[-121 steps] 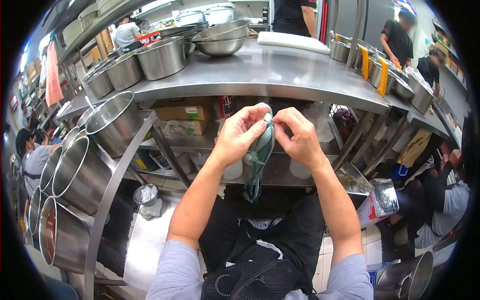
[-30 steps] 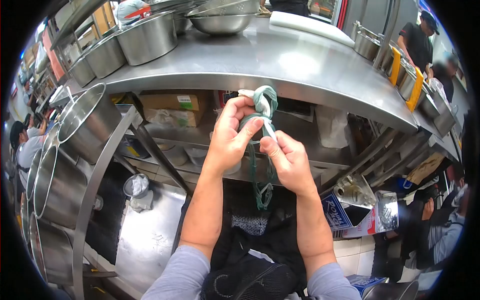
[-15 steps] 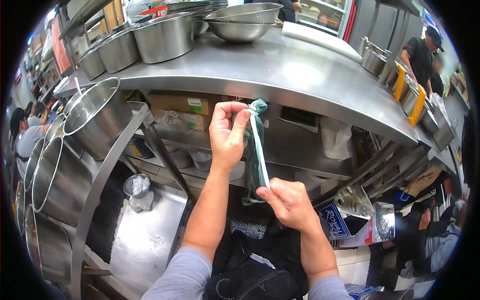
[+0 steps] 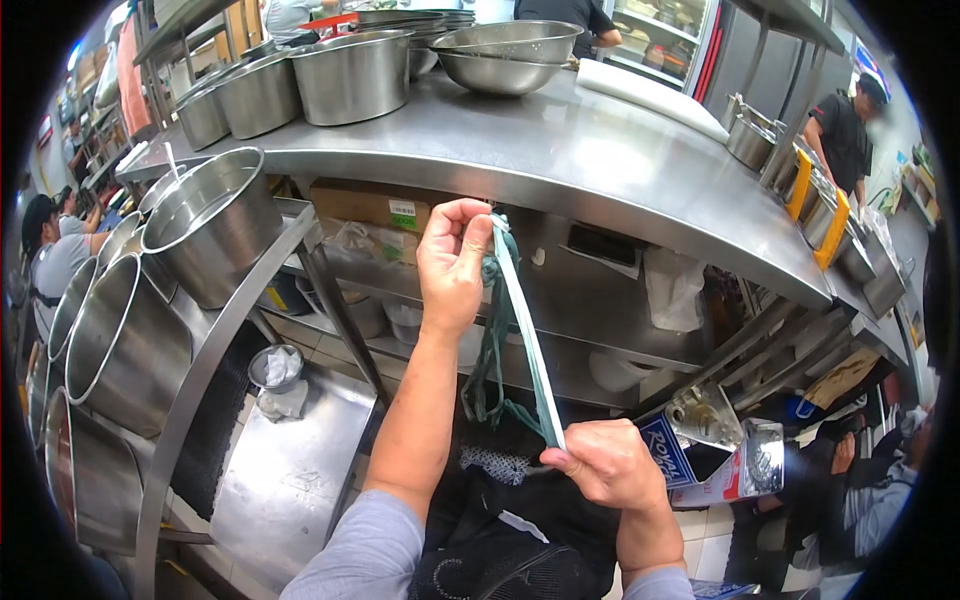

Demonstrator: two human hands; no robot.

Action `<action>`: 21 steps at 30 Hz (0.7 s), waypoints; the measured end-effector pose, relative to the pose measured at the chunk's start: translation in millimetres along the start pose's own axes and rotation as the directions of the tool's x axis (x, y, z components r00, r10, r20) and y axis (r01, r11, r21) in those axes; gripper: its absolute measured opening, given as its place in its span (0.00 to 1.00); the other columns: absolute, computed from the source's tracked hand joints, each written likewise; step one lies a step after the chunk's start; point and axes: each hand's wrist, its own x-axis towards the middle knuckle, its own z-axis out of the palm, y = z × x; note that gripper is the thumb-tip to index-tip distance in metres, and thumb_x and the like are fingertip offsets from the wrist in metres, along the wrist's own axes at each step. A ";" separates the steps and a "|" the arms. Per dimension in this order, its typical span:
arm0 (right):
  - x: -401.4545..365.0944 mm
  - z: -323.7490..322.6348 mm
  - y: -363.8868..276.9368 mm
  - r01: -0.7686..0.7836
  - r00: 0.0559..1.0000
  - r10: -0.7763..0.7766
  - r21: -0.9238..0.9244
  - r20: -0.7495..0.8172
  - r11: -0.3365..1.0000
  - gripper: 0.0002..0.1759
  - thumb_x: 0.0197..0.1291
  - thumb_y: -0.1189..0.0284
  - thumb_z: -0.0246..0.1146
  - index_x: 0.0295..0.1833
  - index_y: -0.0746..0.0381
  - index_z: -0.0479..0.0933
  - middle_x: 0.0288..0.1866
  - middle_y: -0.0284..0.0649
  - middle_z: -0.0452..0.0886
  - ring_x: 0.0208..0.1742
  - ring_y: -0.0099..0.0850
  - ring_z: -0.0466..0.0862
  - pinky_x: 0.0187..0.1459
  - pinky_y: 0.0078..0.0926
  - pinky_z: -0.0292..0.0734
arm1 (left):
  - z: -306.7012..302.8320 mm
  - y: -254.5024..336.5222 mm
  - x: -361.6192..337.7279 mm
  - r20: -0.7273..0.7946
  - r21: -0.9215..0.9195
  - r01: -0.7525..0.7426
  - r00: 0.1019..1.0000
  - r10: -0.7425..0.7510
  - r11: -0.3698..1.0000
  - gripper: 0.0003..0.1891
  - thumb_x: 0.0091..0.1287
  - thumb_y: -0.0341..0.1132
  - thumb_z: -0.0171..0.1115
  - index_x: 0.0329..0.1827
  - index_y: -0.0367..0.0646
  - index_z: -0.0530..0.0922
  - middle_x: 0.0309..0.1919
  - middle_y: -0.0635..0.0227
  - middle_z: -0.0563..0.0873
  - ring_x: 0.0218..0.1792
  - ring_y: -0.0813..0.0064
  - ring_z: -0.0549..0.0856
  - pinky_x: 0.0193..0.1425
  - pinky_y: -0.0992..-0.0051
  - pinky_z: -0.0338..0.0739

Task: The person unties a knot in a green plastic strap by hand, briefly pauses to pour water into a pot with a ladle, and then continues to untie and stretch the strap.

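A white strip [image 4: 524, 322] runs taut and slanting between my two hands, with dark green netting or cloth [image 4: 487, 350] hanging in loose strands beside it. My left hand [image 4: 455, 262] pinches the knotted upper end, just below the front edge of the steel table. Lower and to the right, my right hand [image 4: 607, 464] is closed in a fist round the strip's lower end, some green strands reaching it too.
The steel table [image 4: 480, 135] carries pots, bowls [image 4: 500, 72] and a white roll [image 4: 650, 98]. Large pots [image 4: 130, 345] stand on a rack at left. A metal box [image 4: 705, 415] is at lower right. Several people are around the edges.
My right hand has moved down and slightly right, making the strip between my hands longer. The green bundle hangs looser, and its top knot looks smaller. My left hand stays near the same place.
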 end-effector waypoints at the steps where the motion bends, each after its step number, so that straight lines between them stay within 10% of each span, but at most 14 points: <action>1: -1.9 -0.2 -0.4 0.009 1.000 -0.009 0.008 -0.010 1.000 0.14 0.58 0.73 0.74 0.28 0.63 0.74 0.22 0.42 0.74 0.21 0.42 0.76 0.24 0.35 0.72 | 0.2 1.1 -0.3 0.000 0.000 -0.002 1.000 0.002 1.000 0.08 0.77 0.33 0.64 0.52 0.38 0.79 0.40 0.74 0.84 0.39 0.86 0.81 0.46 0.83 0.77; 15: -20.5 -6.3 -7.7 0.040 0.996 -0.037 0.039 -0.082 0.998 0.21 0.57 0.70 0.76 0.22 0.64 0.71 0.19 0.40 0.73 0.17 0.41 0.74 0.21 0.34 0.68 | 1.0 4.6 -4.4 0.145 0.269 0.023 0.987 -0.064 0.963 0.08 0.80 0.36 0.59 0.51 0.40 0.81 0.40 0.77 0.82 0.40 0.88 0.77 0.46 0.85 0.72; 17: -28.4 -1.6 -11.8 0.182 0.981 -0.156 0.259 -0.118 0.948 0.19 0.57 0.70 0.76 0.23 0.64 0.73 0.19 0.41 0.73 0.17 0.41 0.74 0.21 0.36 0.67 | -2.4 -6.3 4.2 -0.029 0.259 0.075 0.997 -0.069 0.963 0.10 0.80 0.37 0.59 0.50 0.40 0.81 0.37 0.76 0.82 0.37 0.87 0.77 0.46 0.83 0.73; 18: -30.9 -1.3 -11.2 0.184 0.980 -0.158 0.260 -0.119 0.948 0.19 0.57 0.70 0.76 0.23 0.64 0.73 0.19 0.41 0.73 0.17 0.41 0.74 0.21 0.36 0.67 | -17.5 -17.0 9.4 -0.024 -0.032 0.150 0.988 -0.151 0.988 0.10 0.81 0.38 0.58 0.51 0.40 0.80 0.37 0.76 0.82 0.37 0.88 0.76 0.44 0.84 0.72; 21: -39.9 -1.7 -3.5 -0.009 0.999 0.010 0.028 -0.037 1.000 0.11 0.55 0.73 0.77 0.30 0.63 0.80 0.21 0.42 0.77 0.19 0.40 0.78 0.22 0.35 0.71 | -19.7 -10.6 10.0 0.061 0.095 0.087 0.994 -0.093 0.992 0.09 0.81 0.36 0.57 0.53 0.39 0.80 0.39 0.77 0.82 0.38 0.89 0.76 0.44 0.85 0.71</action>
